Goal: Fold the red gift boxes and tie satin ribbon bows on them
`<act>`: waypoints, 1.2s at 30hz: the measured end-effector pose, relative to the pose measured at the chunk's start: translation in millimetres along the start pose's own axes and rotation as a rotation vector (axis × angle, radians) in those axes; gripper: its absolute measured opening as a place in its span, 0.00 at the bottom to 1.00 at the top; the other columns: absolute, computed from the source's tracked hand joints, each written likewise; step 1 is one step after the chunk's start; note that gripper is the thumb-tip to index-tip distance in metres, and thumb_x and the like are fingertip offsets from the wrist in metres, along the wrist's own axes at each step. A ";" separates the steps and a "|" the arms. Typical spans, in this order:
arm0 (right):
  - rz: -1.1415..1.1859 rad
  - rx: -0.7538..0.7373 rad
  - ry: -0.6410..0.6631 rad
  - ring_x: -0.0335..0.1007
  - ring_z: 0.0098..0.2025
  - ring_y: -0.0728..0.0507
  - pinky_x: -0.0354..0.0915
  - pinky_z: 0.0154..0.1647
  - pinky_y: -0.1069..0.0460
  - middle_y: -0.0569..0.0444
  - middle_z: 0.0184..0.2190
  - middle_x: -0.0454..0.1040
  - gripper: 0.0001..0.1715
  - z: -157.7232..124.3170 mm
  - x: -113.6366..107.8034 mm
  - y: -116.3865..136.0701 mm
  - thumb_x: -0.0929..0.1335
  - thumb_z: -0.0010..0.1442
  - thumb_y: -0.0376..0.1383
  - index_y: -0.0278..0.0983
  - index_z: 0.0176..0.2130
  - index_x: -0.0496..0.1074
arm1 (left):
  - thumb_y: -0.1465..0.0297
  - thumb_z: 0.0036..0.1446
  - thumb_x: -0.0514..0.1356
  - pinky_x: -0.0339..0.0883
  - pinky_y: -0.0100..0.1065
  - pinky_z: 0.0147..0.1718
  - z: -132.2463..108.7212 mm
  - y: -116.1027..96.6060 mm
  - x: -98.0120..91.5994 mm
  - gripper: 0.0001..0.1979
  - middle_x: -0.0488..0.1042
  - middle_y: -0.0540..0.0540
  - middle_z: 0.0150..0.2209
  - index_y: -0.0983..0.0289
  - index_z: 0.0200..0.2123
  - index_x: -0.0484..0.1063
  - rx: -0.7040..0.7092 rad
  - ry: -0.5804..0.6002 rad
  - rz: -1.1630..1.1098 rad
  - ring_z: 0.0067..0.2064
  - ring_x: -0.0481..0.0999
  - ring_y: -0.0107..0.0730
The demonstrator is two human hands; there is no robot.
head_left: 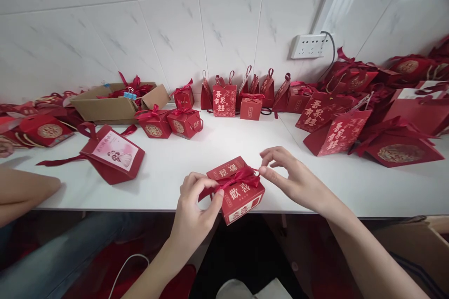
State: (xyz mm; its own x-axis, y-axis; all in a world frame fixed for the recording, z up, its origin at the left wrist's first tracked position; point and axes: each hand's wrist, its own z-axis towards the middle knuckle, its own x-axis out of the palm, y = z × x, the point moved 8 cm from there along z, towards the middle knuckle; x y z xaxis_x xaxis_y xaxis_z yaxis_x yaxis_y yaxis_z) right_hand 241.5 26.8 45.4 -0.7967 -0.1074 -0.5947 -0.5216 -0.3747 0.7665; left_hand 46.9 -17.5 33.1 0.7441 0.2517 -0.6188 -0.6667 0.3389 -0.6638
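Note:
A red gift box (pixel 245 202) with pale Chinese characters lies tilted near the table's front edge. A glossy red ribbon (pixel 242 178) is tied in a bow across its top. My left hand (pixel 196 210) is at the box's left side, thumb and forefinger pinching the ribbon's left part. Over on the right, my right hand (pixel 294 180) has its thumb and fingertips closed at the ribbon's right end, the other fingers curled loosely. The underside of the box is hidden.
A house-shaped red box with a pink picture (pixel 115 152) lies left. Behind stand several small red boxes (pixel 184 121) and an open cardboard box (pixel 105 107). Red bags and boxes (pixel 336 133) crowd the right. A socket strip (pixel 310 46) is on the wall. Another person's arm (pixel 28 191) rests left.

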 end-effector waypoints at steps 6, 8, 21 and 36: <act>-0.144 0.151 0.015 0.57 0.19 0.49 0.55 0.21 0.52 0.56 0.17 0.64 0.26 -15.3 14.6 5.4 0.59 0.61 0.52 0.39 0.20 0.58 | 0.67 0.57 0.55 0.61 0.33 0.32 -4.3 -20.0 -2.2 0.03 0.65 0.47 0.23 0.59 0.34 0.66 0.056 -0.038 0.213 0.26 0.65 0.29; -0.120 0.178 0.038 0.55 0.18 0.49 0.53 0.19 0.53 0.57 0.16 0.63 0.26 -14.4 21.4 4.3 0.60 0.60 0.52 0.40 0.19 0.56 | 0.68 0.58 0.54 0.61 0.33 0.31 -6.0 -23.1 -1.0 0.03 0.66 0.48 0.24 0.60 0.33 0.66 0.069 -0.058 0.223 0.26 0.66 0.29; 0.490 0.271 0.233 0.56 0.23 0.50 0.54 0.25 0.54 0.58 0.20 0.64 0.20 0.6 44.7 -20.6 0.68 0.51 0.49 0.36 0.22 0.65 | 0.65 0.59 0.54 0.67 0.32 0.40 -12.9 11.7 15.1 0.08 0.64 0.56 0.44 0.61 0.28 0.65 -0.242 -0.040 -0.277 0.50 0.67 0.37; 1.100 0.494 0.363 0.62 0.26 0.51 0.58 0.32 0.52 0.56 0.21 0.69 0.20 -0.4 65.7 -45.4 0.76 0.44 0.44 0.32 0.20 0.70 | 0.63 0.52 0.62 0.67 0.30 0.35 -7.3 41.9 37.5 0.12 0.66 0.53 0.37 0.64 0.23 0.67 -0.529 0.126 -0.925 0.43 0.70 0.37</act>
State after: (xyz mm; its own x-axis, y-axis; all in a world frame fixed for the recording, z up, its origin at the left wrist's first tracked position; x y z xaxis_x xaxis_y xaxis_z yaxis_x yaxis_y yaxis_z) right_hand 213.0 36.4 -28.5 -0.7927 -0.4189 0.4429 0.2432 0.4489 0.8598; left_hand 46.6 -0.5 -21.0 0.9800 -0.0073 0.1987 0.1972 -0.0931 -0.9759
